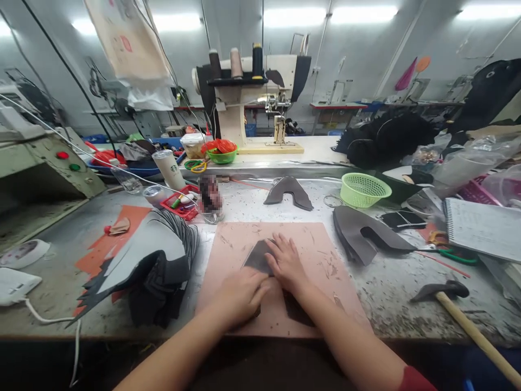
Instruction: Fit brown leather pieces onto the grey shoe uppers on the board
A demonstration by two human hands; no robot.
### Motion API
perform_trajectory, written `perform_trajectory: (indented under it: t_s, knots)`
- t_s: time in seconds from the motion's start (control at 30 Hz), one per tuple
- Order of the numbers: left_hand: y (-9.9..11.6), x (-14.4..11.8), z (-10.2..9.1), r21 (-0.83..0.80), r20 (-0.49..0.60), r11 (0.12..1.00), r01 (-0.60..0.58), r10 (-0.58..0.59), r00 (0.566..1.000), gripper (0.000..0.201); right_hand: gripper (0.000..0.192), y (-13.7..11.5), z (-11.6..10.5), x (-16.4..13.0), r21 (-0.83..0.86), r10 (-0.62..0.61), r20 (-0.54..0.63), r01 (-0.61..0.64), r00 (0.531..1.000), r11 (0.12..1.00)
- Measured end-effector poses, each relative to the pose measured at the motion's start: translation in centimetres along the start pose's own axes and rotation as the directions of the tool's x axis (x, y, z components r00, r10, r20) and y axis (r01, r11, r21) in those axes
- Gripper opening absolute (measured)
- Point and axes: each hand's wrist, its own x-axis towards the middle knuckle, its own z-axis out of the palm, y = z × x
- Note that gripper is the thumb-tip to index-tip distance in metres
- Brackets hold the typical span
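On the pink mat at the bench's near edge, a dark leather piece is pressed flat under both hands. The left hand is laid palm-down on its near part, fingers loosely together and pointing right; nothing is gripped. The right hand is laid flat just above it, fingers spread toward the top-left, touching the left hand's fingertips. Most of the piece is hidden by the hands and right forearm; only the upper-left corner and a dark strip under the right wrist are seen, so its full outline cannot be told.

Left of the mat, a stack of grey and black cut pieces is fanned out over orange sheets. Beyond the mat, a single U-shaped piece is lying alone; to the right, a stack of similar pieces is set near a green basket. A hammer is lying at the right, handle cut off by the frame edge. A notebook is partly cut off at the far right, with scissors half hidden beside it. A small object behind the mat is blurred out and cannot be identified. A sewing machine is standing at the back with thread spools on top; a paper cup is standing left of it.
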Motion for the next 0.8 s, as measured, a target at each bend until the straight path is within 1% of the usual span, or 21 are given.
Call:
perform_trajectory:
  t_s: [0.03,0.07,0.1,0.17,0.23,0.33,0.43,0.5,0.53,0.57,0.6,0.63,0.67,0.7,0.73,0.77,0.8]
  knots:
    - [0.1,1.0,0.5,0.030,-0.070,1.000,-0.004,0.006,0.998,0.038,0.041,0.2,-0.1,-0.5,-0.017,0.002,-0.035,-0.003,0.999,1.000]
    - [0.0,1.9,1.2,0.056,-0.103,0.998,-0.005,0.010,0.995,0.043,0.042,0.4,-0.1,-1.1,-0.034,-0.008,-0.046,0.007,0.999,0.999]
    - [-0.2,2.5,2.1,0.073,-0.105,0.997,-0.008,0.016,0.994,0.050,0.042,0.7,0.0,-1.7,-0.046,-0.028,-0.033,0.026,0.999,0.999]
    - [-0.7,3.1,3.9,0.089,-0.067,0.996,-0.026,0.032,0.997,0.064,0.045,1.2,0.5,-3.0,-0.057,-0.058,0.036,0.060,0.998,0.997]
    - [-1.1,3.0,5.0,0.093,-0.036,0.994,-0.048,0.052,0.998,0.071,0.050,1.4,1.0,-3.9,-0.060,-0.039,0.111,0.046,0.993,0.997]
    - [-1.2,2.6,5.2,0.103,-0.032,0.993,-0.049,0.053,0.998,0.070,0.059,1.1,1.0,-4.4,-0.018,0.055,0.190,-0.052,0.980,0.998]
    - [-1.1,2.3,4.8,0.113,-0.042,0.993,-0.045,0.050,0.998,0.066,0.062,0.9,-0.1,-4.0,0.137,0.179,0.193,-0.208,0.965,0.969]
    - [-1.2,2.2,4.9,0.124,-0.062,0.991,-0.045,0.053,0.997,0.066,0.058,1.4,-1.0,-3.5,0.313,0.273,0.173,-0.316,0.946,0.896]
    - [-1.3,2.2,5.0,0.135,-0.075,0.990,-0.049,0.059,0.995,0.066,0.057,1.7,-1.5,-3.2,0.413,0.328,0.177,-0.373,0.928,0.831]
    - [-1.4,2.2,5.2,0.151,-0.089,0.987,-0.057,0.071,0.993,0.067,0.056,2.2,-1.8,-2.9,0.502,0.379,0.208,-0.431,0.902,0.750]
    - [-1.5,2.2,5.3,0.173,-0.107,0.983,-0.069,0.089,0.990,0.067,0.054,2.6,-2.1,-2.6,0.567,0.417,0.266,-0.491,0.869,0.662]
    - [-1.6,2.2,5.4,0.200,-0.130,0.976,-0.086,0.114,0.985,0.067,0.050,3.1,-2.3,-2.3,0.597,0.428,0.336,-0.541,0.839,0.592]
    - [-1.7,2.2,5.3,0.231,-0.164,0.967,-0.104,0.144,0.976,0.067,0.043,3.4,-2.5,-2.0,0.597,0.413,0.392,-0.569,0.822,0.565]
    - [-1.8,2.1,5.2,0.264,-0.210,0.957,-0.118,0.177,0.962,0.067,0.034,3.7,-2.5,-1.6,0.580,0.379,0.422,-0.567,0.824,0.585]
    - [-2.0,2.0,5.0,0.297,-0.265,0.946,-0.129,0.212,0.941,0.066,0.026,4.0,-2.5,-1.2,0.558,0.340,0.422,-0.537,0.840,0.633]
    - [-2.2,1.6,4.7,0.326,-0.324,0.935,-0.141,0.251,0.912,0.065,0.021,4.2,-2.5,-0.6,0.539,0.310,0.393,-0.490,0.865,0.685]
    - [-2.5,1.2,4.3,0.350,-0.387,0.924,-0.154,0.292,0.875,0.064,0.020,4.5,-2.6,0.3,0.534,0.295,0.336,-0.439,0.894,0.722]
